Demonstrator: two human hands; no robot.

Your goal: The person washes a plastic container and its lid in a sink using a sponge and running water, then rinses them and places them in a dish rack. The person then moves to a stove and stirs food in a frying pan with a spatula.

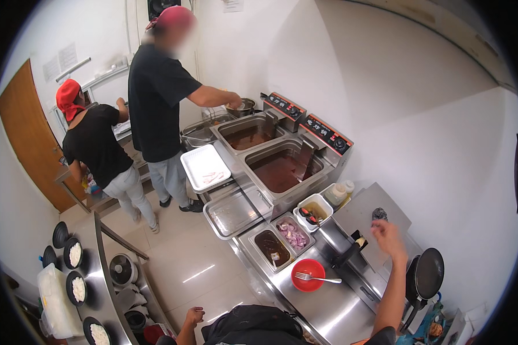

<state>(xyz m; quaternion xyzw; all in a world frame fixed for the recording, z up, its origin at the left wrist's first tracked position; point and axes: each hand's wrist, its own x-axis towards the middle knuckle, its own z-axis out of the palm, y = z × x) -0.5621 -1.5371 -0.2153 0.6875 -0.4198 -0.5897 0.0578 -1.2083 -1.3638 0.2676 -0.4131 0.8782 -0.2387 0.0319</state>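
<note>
My right hand (387,238) reaches over a grey metal plate (367,202) beside the wall, its fingers bent and slightly blurred. Just beyond the fingertips is a small dark, crumpled-looking item (379,214); whether they touch it I cannot tell. A black-handled piece (346,256) with something yellow at its end lies left of this hand. My left hand (194,316) hangs low beside my dark apron (252,325), above the floor, fingers loosely apart with nothing visible in them. On the steel counter before me sits a red bowl (300,285) with a fork (323,279) across it.
Two electric fryers (280,170) hold dark oil. Chopped onions (291,233), dark sauce (267,250) and a frying pan (429,271) are nearby. Two people in dark shirts (155,95) (97,142) work beyond. Rice bowls (78,289) stand on a steel table at left.
</note>
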